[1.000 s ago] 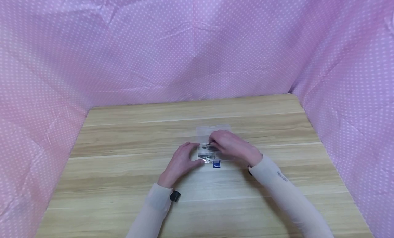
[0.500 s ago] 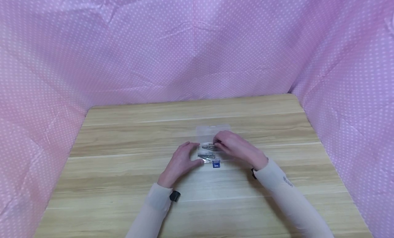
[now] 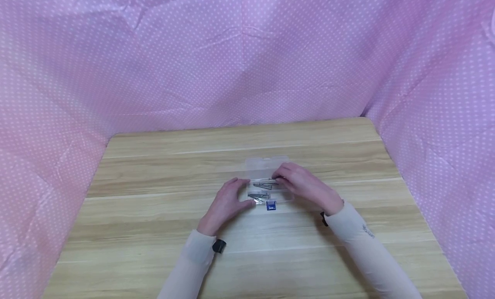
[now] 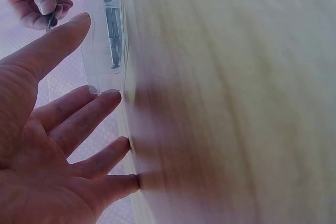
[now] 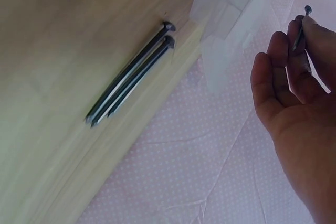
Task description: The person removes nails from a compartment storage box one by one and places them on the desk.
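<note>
Right hand pinching a nail over the box.
Wrist view is showing the pinched nail, hidden overhead; left hand, fingers straight, is steadying the box.

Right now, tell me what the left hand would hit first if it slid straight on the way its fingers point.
The left hand lies flat on the table, fingers pointing toward the clear plastic box of nails. Its fingertips look already at the box's left wall, so it would likely meet that first.

Right hand: I've drawn it rightward off the clear box, now pinching one nail.
Box interior: more nails now uncovered.
</note>
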The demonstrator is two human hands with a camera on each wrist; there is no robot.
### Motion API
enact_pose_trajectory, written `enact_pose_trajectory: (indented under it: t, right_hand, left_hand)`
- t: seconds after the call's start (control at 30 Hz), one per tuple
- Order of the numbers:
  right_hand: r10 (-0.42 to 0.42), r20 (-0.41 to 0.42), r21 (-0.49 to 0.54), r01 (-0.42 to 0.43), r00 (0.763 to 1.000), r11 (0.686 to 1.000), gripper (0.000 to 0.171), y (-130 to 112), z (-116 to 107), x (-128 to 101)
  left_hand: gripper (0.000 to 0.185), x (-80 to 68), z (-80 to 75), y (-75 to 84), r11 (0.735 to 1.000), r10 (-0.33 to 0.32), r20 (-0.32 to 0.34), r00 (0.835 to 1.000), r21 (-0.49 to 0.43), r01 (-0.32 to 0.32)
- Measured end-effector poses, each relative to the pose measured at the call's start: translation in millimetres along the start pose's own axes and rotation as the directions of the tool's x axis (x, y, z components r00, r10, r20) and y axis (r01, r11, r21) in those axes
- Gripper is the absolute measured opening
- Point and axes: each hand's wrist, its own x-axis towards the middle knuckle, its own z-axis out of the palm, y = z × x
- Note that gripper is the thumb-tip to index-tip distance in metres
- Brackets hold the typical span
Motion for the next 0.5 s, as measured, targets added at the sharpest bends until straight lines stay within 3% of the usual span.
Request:
enact_pose_trajectory:
  t: [0.5]
  right_hand:
    - [-0.063, -0.066, -0.047, 0.060, 0.996, 0.997, 0.009, 8.4, -4.6, -15.1]
  left_hand:
    - [0.069, -0.6, -0.3, 2.3, 1.000, -0.018, 0.009, 1.000, -0.011, 0.018]
